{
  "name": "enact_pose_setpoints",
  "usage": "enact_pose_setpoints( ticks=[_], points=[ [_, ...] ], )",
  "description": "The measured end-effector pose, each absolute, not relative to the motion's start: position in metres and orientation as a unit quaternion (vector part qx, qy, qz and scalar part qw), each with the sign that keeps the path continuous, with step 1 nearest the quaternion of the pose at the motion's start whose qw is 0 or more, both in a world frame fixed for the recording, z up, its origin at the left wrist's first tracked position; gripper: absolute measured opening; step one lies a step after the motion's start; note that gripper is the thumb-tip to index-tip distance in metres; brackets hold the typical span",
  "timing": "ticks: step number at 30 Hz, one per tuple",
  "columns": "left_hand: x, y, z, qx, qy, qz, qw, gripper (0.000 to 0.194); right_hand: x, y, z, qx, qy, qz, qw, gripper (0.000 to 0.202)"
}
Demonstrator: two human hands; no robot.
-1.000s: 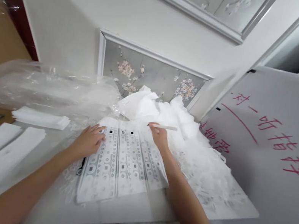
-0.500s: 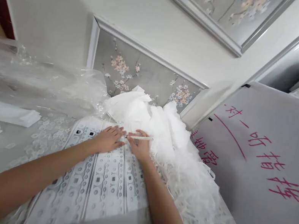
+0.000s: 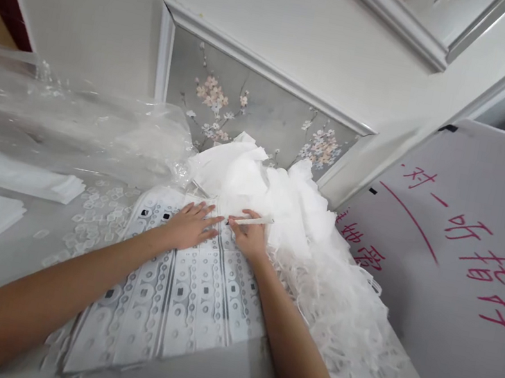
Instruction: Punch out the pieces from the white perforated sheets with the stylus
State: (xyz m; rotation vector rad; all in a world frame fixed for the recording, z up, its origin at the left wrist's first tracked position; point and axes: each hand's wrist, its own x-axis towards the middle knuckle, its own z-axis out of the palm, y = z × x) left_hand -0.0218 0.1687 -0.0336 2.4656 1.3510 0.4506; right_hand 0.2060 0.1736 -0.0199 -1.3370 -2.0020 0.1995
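Note:
A stack of white sheets [image 3: 192, 309] with rows of grey cut-out shapes, small rings and dark squares lies under both hands. My left hand [image 3: 191, 227] rests flat on its upper part, fingers spread. Beside it, to the right, my right hand [image 3: 247, 234] is closed around a slim white pen-shaped tool [image 3: 257, 220]. The tool's dark tip points left at the sheet, close to my left fingertips. Whether the tip touches the sheet I cannot tell.
Crumpled white sheets [image 3: 254, 179] and tangled thin white strips [image 3: 333, 314] are heaped right of the stack. Small clear pieces [image 3: 103, 205] lie scattered left of it, near folded white bundles [image 3: 21, 173]. Clear plastic film [image 3: 73, 125] lies behind; a board with red writing [image 3: 476, 222] stands right.
The camera view has shifted, so the whole scene sits slightly higher and further right. Both hands keep nearly the same place on the sheet, the tool still in my right hand.

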Motion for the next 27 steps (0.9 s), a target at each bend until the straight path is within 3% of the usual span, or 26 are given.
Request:
enact_pose_setpoints(
  ticks=[27],
  points=[
    [-0.0206, 0.1652, -0.0321, 0.866, 0.477, 0.13, 0.074, 0.068, 0.2035, 0.17, -0.0212, -0.473, -0.804, 0.032, 0.358, 0.022]
  ],
)
